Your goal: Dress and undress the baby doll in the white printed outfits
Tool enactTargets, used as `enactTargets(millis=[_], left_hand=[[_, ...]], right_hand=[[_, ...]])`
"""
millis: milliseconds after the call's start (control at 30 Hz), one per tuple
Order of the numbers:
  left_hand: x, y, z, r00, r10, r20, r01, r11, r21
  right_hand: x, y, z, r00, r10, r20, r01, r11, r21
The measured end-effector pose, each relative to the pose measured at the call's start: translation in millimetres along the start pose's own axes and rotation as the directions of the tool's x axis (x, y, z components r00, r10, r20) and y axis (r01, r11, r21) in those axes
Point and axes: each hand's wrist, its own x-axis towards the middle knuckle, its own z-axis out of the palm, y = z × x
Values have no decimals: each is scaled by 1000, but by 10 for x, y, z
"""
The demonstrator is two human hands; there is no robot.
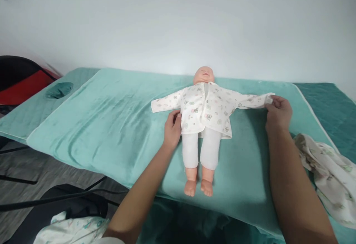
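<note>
Doll lies face up on the bed, right of centre along its length. Head points to the far edge by the wall, feet to the near edge; both feet rest inboard of that edge, presumably so the body is supported throughout. It wears a jacket, fronts meeting loosely over the chest, a gap at the neck.

Right hand: thumb and fingers together, pinched on the cuff of the sleeve nearer the bed's right end. Sleeve runs nearly straight out from the shoulder; the pinch at its very end likely serves to draw it flat. No doll hand visible past the cuff.

Left hand: beside the jacket's opposite side, fingers bent, fingertips at the side seam. Whether they grip the fabric or merely rest against it: cannot tell. Placement would suit steadying the body against the pull.

Other sleeve lies extended toward the bed's left end, unheld. Crumpled cloth sits near the bed's near right corner, apart from the doll, leaving room around it.
</note>
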Motion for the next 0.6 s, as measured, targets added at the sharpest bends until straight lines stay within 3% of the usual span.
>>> enactTargets(millis=[233, 400, 500, 600], left_hand=[[-2, -62, -11, 999, 9, -36, -12, 997, -70], [25, -93, 7, 999, 31, -15, -32, 993, -109], [44, -101, 27, 999, 27, -18, -28, 994, -104], [54, -114, 33, 999, 30, -14, -31, 997, -69]], right_hand=[[-41, 75, -25, 998, -58, -7, 52, 935, -352], [-80, 37, -102, 985, -156, -68, 106, 874, -474], [-250, -36, -95, 945, -326, -26, 282, 853, -440], [-639, -138, -8, 854, -498, 151, 520, 821, -235]])
